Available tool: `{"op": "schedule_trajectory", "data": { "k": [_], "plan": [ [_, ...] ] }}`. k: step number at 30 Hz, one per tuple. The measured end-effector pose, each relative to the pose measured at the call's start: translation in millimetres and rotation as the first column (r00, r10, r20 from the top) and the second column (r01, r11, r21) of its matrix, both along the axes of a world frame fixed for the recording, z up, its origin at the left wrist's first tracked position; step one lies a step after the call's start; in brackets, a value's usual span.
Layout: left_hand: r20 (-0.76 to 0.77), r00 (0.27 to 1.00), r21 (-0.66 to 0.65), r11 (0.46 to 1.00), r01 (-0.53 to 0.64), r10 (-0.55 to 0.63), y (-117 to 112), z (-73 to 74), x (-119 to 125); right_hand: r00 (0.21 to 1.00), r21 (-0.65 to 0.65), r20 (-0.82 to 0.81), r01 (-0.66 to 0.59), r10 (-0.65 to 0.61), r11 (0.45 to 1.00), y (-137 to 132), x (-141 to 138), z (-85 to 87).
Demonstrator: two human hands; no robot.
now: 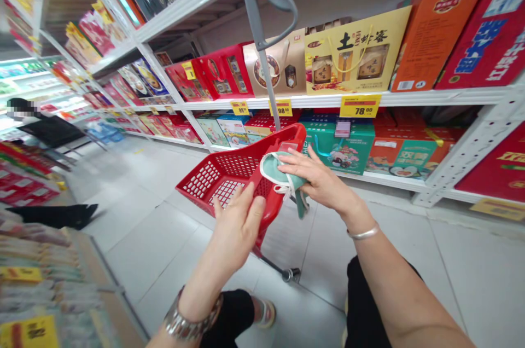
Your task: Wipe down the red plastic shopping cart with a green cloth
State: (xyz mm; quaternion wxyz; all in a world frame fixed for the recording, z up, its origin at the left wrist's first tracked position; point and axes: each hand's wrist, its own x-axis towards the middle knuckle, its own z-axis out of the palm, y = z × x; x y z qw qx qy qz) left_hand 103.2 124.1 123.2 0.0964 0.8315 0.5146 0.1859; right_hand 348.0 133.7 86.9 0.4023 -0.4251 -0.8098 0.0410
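Pale green cloth bundle (283, 175) grasped in right hand (322, 181)
Open left hand (238, 222) lay farther off, beside red plastic mesh basket (221, 184)

Fabric piece (283, 173) half-hidden by right hand (320, 178)

shopping basket (213, 175): red, square-grid openings | cloth pouch (283, 173): mint green, white cord | price tag (360, 105): yellow, red band
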Motion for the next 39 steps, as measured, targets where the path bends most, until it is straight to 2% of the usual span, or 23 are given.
{"op": "schedule_trajectory", "data": {
  "k": [2, 4, 7, 11, 17, 23, 26, 31, 35, 37, 39],
  "plan": [
    [-0.091, 0.996, 0.031, 1.000, 0.002, 0.001, -11, 3.3, 24, 0.999, -0.003, 0.014, -0.041, 0.041, 0.999, -5, -8, 3.1],
    [-0.169, 0.985, 0.114, 0.993, -0.004, 0.024, -15, 2.4, 38, 0.997, -0.007, 0.040, -0.065, 0.065, 0.998, -10, -15, 5.7],
    [-0.231, 0.973, 0.210, 0.974, 0.080, -0.030, -14, -2.1, 39, 0.996, -0.005, 0.086, -0.032, 0.033, 0.999, -14, -18, 7.5],
    [-0.230, 0.954, 0.249, 0.936, 0.249, -0.192, -12, -5.8, 16, 0.993, 0.010, 0.115, -0.001, 0.000, 1.000, -12, -13, 8.5],
    [-0.273, 0.914, 0.346, 0.856, 0.385, -0.301, -14, -9.3, -42, 0.996, -0.013, 0.081, 0.032, -0.031, 0.999, 0, 1, 4.2],
    [-0.253, 0.870, 0.314, 0.815, 0.487, -0.422, -12, -8.1, -106, 0.975, 0.009, -0.004, 0.224, -0.224, 0.974, 10, 34, -10.1],
    [-0.203, 0.857, 0.277, 0.812, 0.514, -0.474, -8, -10.4, -127, 0.972, 0.011, -0.019, 0.234, -0.234, 0.972, 6, 44, -9.9],
    [-0.149, 0.851, 0.198, 0.828, 0.525, -0.504, 3, -13.7, -138, 0.996, -0.002, -0.010, 0.086, -0.086, 0.996, -14, 25, 6.0],
    [-0.118, 0.841, 0.149, 0.828, 0.541, -0.528, 20, -7.6, -137, 1.000, -0.003, 0.023, 0.019, -0.019, 1.000, -27, 2, 18.6],
    [-0.139, 0.859, 0.147, 0.848, 0.509, -0.492, 28, -1.9, -137, 0.999, 0.006, 0.040, 0.028, -0.029, 1.000, -29, -3, 20.8],
    [-0.153, 0.911, 0.172, 0.898, 0.405, -0.382, 34, 3.5, -136, 0.998, 0.028, 0.049, 0.027, -0.029, 0.999, -28, -5, 20.3]
  ]
}}
